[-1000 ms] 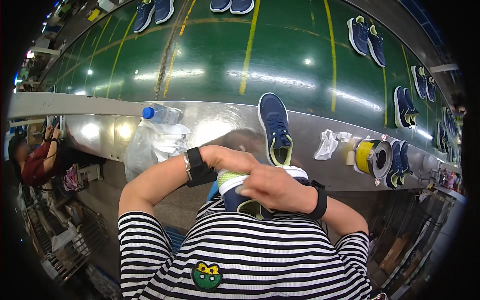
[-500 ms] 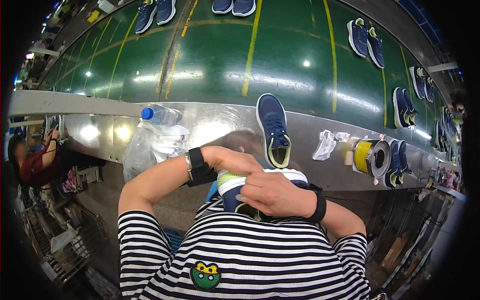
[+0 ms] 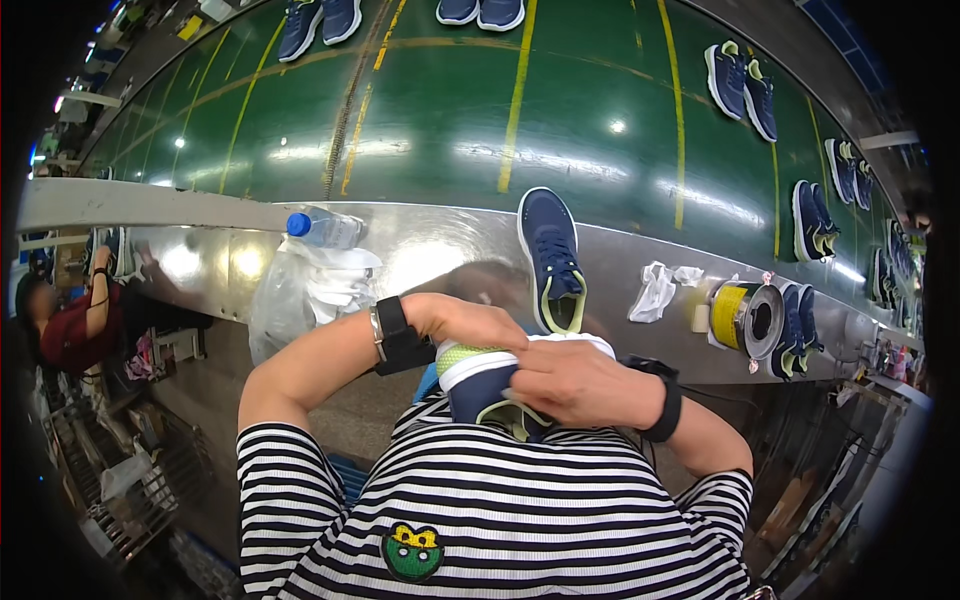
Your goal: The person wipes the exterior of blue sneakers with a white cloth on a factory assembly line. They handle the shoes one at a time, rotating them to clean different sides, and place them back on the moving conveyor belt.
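Note:
A navy sneaker [image 3: 478, 394] with a white midsole and yellow-green sole lies on its side against my striped shirt, its collar opening toward me. My left hand [image 3: 468, 322] is closed over the sole side of it, its fingertips at the white edge. From the right, my right hand [image 3: 585, 385] presses on the same sneaker with bent fingers at the midsole and upper, close to my left fingertips. Whether anything small is between the fingers is hidden. Just beyond my hands, a second navy sneaker [image 3: 551, 255] stands upright on the metal ledge, toe pointing away.
Past the metal ledge [image 3: 420, 225] runs a green conveyor belt [image 3: 420, 120] with yellow lines and several sneaker pairs. On the ledge are a blue-capped bottle [image 3: 325, 229], a plastic bag [image 3: 285, 300], crumpled white paper [image 3: 652, 292] and a yellow-labelled can [image 3: 745, 317]. Another person [image 3: 75, 325] sits far left.
My right hand has shifted slightly right along the sneaker, uncovering more of its navy upper and collar. Shoes and lines on the belt have moved a little to the right.

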`<state>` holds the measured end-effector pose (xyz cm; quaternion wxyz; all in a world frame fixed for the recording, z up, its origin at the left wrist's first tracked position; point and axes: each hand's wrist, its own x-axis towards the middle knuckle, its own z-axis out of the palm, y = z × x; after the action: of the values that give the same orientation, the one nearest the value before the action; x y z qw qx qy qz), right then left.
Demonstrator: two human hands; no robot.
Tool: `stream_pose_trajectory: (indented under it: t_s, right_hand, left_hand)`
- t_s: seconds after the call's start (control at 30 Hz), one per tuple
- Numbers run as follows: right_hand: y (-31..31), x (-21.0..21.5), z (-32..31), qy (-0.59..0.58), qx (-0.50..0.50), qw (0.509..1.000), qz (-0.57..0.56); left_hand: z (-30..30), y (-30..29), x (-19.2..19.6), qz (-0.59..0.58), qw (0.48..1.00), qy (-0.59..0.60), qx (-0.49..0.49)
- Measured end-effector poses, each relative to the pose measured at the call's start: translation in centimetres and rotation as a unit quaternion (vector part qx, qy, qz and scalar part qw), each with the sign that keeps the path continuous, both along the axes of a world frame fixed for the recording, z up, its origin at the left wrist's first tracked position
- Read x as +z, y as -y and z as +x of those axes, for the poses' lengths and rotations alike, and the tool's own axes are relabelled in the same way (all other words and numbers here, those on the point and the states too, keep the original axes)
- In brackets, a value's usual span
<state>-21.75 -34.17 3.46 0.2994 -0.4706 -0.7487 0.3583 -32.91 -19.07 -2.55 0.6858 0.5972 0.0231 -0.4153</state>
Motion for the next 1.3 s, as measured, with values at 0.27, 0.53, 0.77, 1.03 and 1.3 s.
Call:
stream_pose_trajectory:
  t_s: [0.27,0.53,0.77,1.03,1.3]
  right_hand:
    - [-0.6,-0.5,-0.8,-0.006,0.006,1.0,0.025]
    - [-0.2,-0.2,-0.1,0.003,0.011,1.0,0.023]
    - [-0.6,0.1,0.3,-0.011,0.029,0.999,0.013]
    - [-1.3,-0.9,-2.0,-0.087,-0.045,0.995,0.036]
    - [1.0,0.1,1.5,-0.227,-0.203,0.924,-0.229]
  left_hand:
    - [0.1,0.1,-0.7,-0.022,1.0,-0.008,-0.003]
    - [0.4,-0.1,-0.5,0.002,0.999,0.016,-0.034]
    - [0.2,0.0,-0.4,-0.015,1.0,-0.024,-0.003]
    - [0.4,0.1,-1.0,-0.055,0.997,-0.044,0.015]
    - [0.2,-0.6,0.2,-0.014,0.998,-0.052,0.02]
